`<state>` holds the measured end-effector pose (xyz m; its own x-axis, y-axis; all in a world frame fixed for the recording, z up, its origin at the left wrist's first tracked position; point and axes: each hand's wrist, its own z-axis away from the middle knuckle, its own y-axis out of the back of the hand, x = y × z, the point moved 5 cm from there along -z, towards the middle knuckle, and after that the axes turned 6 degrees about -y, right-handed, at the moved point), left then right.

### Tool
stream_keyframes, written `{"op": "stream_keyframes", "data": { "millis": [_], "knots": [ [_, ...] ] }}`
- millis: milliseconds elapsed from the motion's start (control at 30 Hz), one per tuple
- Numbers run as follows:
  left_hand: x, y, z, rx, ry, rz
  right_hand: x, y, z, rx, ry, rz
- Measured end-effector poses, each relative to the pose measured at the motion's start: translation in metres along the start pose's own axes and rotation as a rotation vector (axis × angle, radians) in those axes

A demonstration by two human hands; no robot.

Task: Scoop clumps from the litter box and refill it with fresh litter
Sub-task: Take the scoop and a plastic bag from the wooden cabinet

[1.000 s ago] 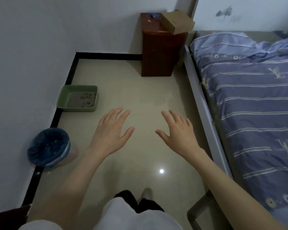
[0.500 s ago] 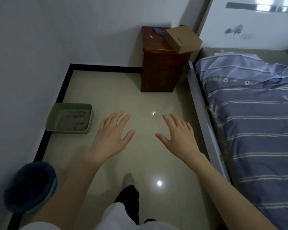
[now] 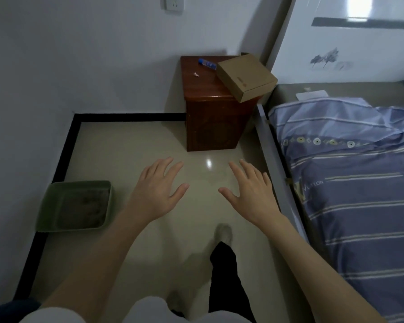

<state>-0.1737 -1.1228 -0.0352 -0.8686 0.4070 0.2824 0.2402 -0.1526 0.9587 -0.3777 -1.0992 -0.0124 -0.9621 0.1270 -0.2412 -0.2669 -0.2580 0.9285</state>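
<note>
A green litter box (image 3: 44, 206) with grey litter inside sits on the floor against the left wall. My left hand (image 3: 158, 191) hovers palm down with spread fingers, just right of the box and holding nothing. At the same height my right hand (image 3: 250, 192) is also stretched out flat and empty, close to the bed frame. No scoop or litter bag is in sight.
A dark wooden nightstand (image 3: 212, 117) stands ahead in the corner, with a cardboard box (image 3: 246, 76) and a small blue item (image 3: 207, 64) on top. A bed with a blue striped cover (image 3: 350, 173) fills the right side. My leg and foot (image 3: 223, 234) step over the beige floor.
I have walked forward: the litter box and nightstand come nearer and lower in view, and the blue bin slips out at the bottom left. Both hands stay spread and empty.
</note>
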Motion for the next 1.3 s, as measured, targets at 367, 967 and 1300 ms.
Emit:
{"op": "stream_keyframes", "data": {
  "millis": [367, 967, 1300],
  "knots": [
    [-0.007, -0.02, -0.195, -0.053, 0.185, 0.07, 0.065, 0.05, -0.207, -0.085, 0.119, 0.077],
    [-0.198, -0.145, -0.396, -0.247, 0.505, 0.43, 0.01, -0.018, -0.533, -0.241, 0.209, 0.163],
    [-0.259, -0.267, -0.475, -0.307, 0.793, 1.035, -0.004, -0.125, -0.655, -0.145, 0.26, 0.33]
  ]
}}
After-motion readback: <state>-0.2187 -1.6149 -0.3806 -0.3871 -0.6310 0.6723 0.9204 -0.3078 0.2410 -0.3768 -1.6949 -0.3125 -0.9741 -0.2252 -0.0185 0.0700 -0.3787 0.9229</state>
